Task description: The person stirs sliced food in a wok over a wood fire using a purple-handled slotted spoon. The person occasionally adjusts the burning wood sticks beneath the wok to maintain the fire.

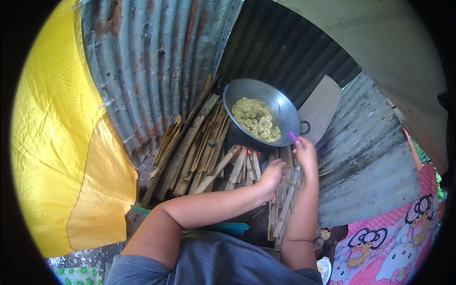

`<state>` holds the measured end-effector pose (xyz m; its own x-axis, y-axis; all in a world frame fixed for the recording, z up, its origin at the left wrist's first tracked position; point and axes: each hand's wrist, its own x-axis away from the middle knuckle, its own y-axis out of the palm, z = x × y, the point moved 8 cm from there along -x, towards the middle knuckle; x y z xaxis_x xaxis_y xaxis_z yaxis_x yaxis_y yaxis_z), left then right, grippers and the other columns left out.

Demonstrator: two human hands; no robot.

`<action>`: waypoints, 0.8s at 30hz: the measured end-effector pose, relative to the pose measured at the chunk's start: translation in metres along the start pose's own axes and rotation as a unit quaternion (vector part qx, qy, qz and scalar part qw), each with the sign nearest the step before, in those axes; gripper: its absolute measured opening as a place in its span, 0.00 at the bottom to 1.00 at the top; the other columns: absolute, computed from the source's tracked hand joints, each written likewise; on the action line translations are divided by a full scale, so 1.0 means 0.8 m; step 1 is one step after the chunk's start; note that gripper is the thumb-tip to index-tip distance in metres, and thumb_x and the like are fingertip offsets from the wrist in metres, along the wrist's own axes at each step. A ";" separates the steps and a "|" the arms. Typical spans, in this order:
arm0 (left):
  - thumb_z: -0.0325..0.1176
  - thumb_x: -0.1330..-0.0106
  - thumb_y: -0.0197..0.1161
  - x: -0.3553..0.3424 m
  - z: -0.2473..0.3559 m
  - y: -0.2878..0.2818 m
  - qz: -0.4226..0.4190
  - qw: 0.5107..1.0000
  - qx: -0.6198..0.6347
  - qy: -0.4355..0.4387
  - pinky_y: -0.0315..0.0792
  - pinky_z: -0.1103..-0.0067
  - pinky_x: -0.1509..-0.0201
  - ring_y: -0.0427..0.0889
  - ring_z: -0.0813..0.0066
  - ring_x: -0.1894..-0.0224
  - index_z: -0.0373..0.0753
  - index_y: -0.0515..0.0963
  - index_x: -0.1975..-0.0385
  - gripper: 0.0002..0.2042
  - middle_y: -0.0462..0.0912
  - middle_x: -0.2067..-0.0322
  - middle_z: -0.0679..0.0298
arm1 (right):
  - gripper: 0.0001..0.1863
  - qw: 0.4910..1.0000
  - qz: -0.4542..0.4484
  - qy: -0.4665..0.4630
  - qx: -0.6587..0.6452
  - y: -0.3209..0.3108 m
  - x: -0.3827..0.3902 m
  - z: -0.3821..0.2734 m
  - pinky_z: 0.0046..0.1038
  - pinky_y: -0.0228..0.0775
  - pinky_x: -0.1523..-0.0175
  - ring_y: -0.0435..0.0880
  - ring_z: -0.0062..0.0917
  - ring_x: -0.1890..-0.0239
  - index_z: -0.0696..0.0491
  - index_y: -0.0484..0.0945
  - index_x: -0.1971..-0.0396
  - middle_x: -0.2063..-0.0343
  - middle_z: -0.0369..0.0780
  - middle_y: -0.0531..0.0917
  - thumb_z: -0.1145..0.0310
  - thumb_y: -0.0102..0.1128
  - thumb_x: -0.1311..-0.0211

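Note:
A wide metal wok [288, 110] rests tilted above burning wood, with many thin pale-yellow round slices [256, 118], like banana slices, in liquid inside. At its right rim, near the black loop handle [306, 127], my right hand [305, 151] grips a purple handle [293, 137]. What that handle belongs to does not show clearly. My left hand [273, 178] is held below the wok, above the firewood, with its fingers curled in; no object shows in it.
Split firewood [199, 147] is stacked left of the wok, and more sticks lie beneath it around glowing embers [250, 152]. Corrugated metal sheets [156, 61] enclose the fire. A cardboard piece [323, 107] stands at right. Yellow fabric [52, 137] hangs left; a pink patterned cloth [380, 247] lies right.

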<state>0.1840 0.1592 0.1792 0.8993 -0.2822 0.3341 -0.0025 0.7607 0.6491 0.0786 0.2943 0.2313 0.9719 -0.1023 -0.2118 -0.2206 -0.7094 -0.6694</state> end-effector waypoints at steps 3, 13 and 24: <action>0.36 0.32 0.50 -0.004 0.006 0.001 -0.003 1.000 -0.005 0.004 0.67 0.78 0.50 0.72 0.73 0.51 0.38 0.57 0.36 0.25 0.71 0.51 0.65 | 0.17 0.999 0.033 0.001 0.027 -0.012 -0.025 0.001 0.30 0.73 0.63 0.83 0.28 0.74 0.61 0.76 0.52 0.71 0.46 0.84 0.66 0.51 0.35; 0.35 0.33 0.51 -0.003 0.030 -0.014 0.024 0.999 0.016 0.020 0.66 0.76 0.50 0.73 0.72 0.51 0.38 0.58 0.37 0.25 0.71 0.51 0.63 | 0.16 0.980 -0.004 -0.157 0.123 0.016 0.037 -0.101 0.43 0.71 0.54 0.80 0.48 0.58 0.51 0.78 0.52 0.62 0.52 0.81 0.64 0.52 0.37; 0.39 0.29 0.45 0.011 0.011 0.026 -0.080 0.992 0.094 -0.005 0.65 0.76 0.49 0.73 0.69 0.50 0.37 0.61 0.40 0.21 0.70 0.49 0.59 | 0.15 0.961 0.018 -0.094 0.260 -0.032 0.127 -0.119 0.39 0.71 0.55 0.81 0.43 0.61 0.52 0.80 0.53 0.64 0.48 0.82 0.68 0.53 0.38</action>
<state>0.1885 0.1672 0.2014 0.8903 -0.3970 0.2232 0.0573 0.5837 0.8099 0.1907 0.2356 0.2948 0.9418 0.0428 -0.3335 -0.3121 -0.2579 -0.9144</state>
